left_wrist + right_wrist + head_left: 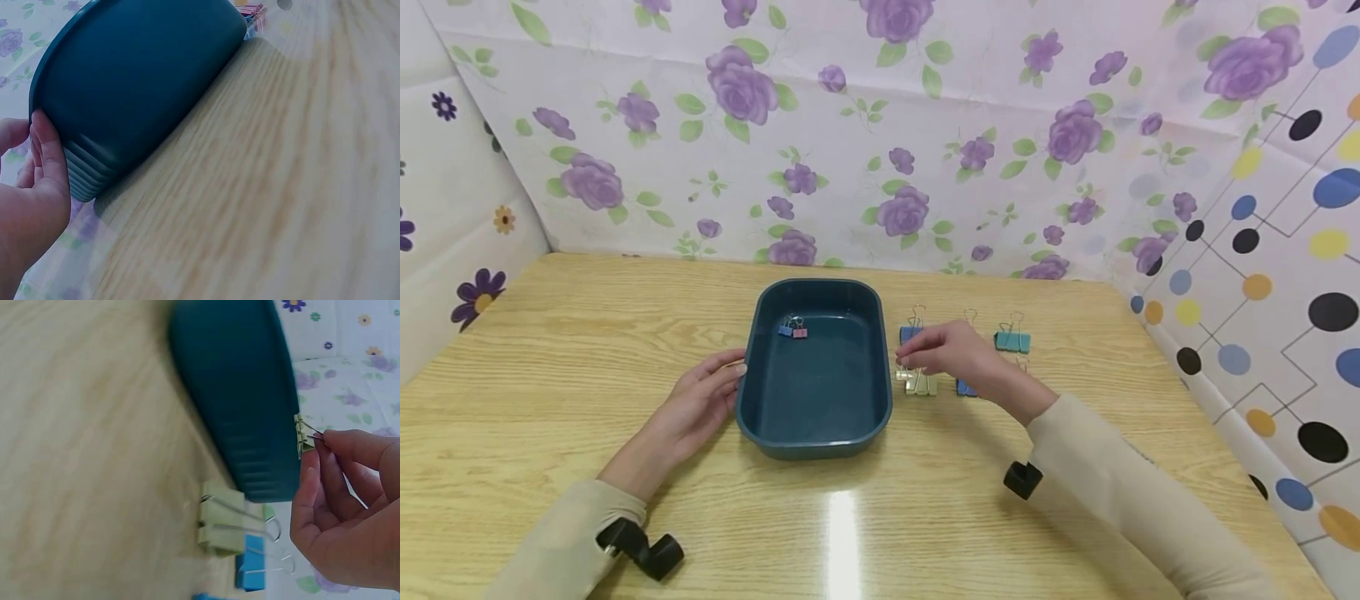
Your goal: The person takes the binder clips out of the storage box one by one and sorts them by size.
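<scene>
A dark teal plastic tray [820, 443] stands on the table, holding a small blue binder clip [786, 331] and a small pink binder clip [801, 333] near its far left corner. My left hand [703, 400] holds the tray's left rim, thumb and fingers at its edge. Just off the right side of the tray, my right hand [951, 354] pinches a small pale yellow binder clip [305, 436] by its wire handles. Under and beside that hand lie a larger pale yellow clip [222, 519], a blue clip [911, 333] and a second blue clip [966, 388].
A teal binder clip [1012, 342] lies farther right. More wire handles poke out behind the right hand, their clips partly hidden. Floral cloth [820, 142] hangs at the table's back edge, with dotted cloth [1247, 333] along the right. The wooden table [737, 533] extends toward me.
</scene>
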Tool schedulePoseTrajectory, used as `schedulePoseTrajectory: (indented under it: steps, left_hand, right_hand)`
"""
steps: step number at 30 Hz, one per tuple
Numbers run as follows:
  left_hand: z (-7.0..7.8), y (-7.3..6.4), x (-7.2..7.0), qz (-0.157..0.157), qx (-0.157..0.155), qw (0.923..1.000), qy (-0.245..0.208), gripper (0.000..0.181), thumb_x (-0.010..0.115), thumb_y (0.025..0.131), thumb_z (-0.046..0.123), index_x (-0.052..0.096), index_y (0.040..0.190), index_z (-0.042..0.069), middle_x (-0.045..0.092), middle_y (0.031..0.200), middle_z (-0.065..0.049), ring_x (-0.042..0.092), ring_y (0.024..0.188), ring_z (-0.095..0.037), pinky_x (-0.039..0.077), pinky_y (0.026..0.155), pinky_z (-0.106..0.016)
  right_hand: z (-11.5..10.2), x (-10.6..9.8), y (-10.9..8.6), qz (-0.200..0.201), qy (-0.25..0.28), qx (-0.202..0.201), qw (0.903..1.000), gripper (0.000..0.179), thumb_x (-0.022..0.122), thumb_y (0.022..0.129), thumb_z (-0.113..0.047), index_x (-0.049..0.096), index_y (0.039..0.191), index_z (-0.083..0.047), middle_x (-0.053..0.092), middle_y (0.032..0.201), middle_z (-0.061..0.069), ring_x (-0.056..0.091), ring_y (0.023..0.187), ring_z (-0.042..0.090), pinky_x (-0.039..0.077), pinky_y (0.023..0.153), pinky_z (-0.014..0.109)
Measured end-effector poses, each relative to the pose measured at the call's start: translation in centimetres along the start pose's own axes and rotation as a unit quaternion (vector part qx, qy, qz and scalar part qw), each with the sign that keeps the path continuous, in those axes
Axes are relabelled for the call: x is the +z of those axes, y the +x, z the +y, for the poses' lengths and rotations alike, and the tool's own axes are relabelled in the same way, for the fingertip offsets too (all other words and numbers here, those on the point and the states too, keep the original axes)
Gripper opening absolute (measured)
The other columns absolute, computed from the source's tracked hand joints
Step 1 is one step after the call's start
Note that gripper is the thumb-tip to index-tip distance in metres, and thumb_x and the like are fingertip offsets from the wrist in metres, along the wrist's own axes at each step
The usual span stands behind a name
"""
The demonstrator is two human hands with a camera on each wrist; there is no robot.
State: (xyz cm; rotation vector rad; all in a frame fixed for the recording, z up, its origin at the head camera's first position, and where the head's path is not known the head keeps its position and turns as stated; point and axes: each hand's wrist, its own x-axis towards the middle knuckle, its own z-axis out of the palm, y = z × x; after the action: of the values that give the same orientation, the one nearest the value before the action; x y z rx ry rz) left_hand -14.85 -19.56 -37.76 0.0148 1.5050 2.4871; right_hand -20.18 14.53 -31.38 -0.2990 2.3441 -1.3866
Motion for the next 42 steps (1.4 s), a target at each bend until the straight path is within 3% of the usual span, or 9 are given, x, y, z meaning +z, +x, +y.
schedulePoseTrajectory:
  steps: [8,15,21,29,42]
  left_hand:
    - [0.0,0.0,0.0,0.005,-0.001,0.9999,-0.01,0.015,0.053,0.099,0.002,0.054,0.112,0.008,0.065,0.1,-0.003,0.061,0.09,-0.011,0.05,0.079,-0.022]
    - [0.0,0.0,0.0,0.0,0.0,0.9999,-0.016,0.014,0.052,0.099,0.002,0.055,0.112,0.007,0.065,0.1,-0.003,0.061,0.09,-0.011,0.05,0.078,-0.022]
    - [0.0,0.0,-0.1,-0.005,0.002,0.9999,-0.013,0.014,0.052,0.099,0.002,0.055,0.112,0.007,0.065,0.101,-0.004,0.061,0.091,-0.011,0.05,0.079,-0.022]
    - [-0.1,0.0,-0.1,-0.011,0.007,0.9999,-0.008,0.014,0.052,0.099,0.003,0.056,0.112,0.007,0.065,0.101,-0.004,0.061,0.09,-0.011,0.05,0.079,-0.022]
    - [0.0,-0.1,-0.1,-0.008,0.004,0.9999,-0.005,0.017,0.053,0.099,0.003,0.052,0.116,0.005,0.064,0.102,-0.004,0.061,0.091,-0.011,0.05,0.079,-0.022]
  right_hand:
    - [2.4,0.0,-1.6,-0.014,0.009,0.012,0.9998,0.015,0.07,0.09,-0.012,0.073,0.101,-0.003,0.069,0.106,0.006,0.063,0.096,0.018,0.051,0.087,0.042]
    - [4.2,0.4,-2.4,-0.016,0.02,-0.012,0.9996,0.013,0.07,0.088,-0.006,0.074,0.098,0.001,0.07,0.099,0.007,0.063,0.09,0.016,0.053,0.081,0.036]
    - [5.4,0.9,-2.6,-0.017,0.016,0.001,0.9997,0.012,0.073,0.085,-0.005,0.074,0.095,0.001,0.072,0.095,0.007,0.062,0.082,0.014,0.052,0.071,0.027]
    - [5.7,1.3,-2.7,-0.011,-0.002,-0.005,0.9999,0.01,0.072,0.085,-0.004,0.075,0.094,0.001,0.071,0.093,0.007,0.06,0.076,0.012,0.05,0.064,0.025]
    - [5.8,1.4,-2.6,-0.022,0.009,-0.02,0.9995,0.014,0.067,0.086,0.002,0.072,0.099,0.004,0.072,0.092,0.01,0.064,0.079,0.014,0.053,0.068,0.026]
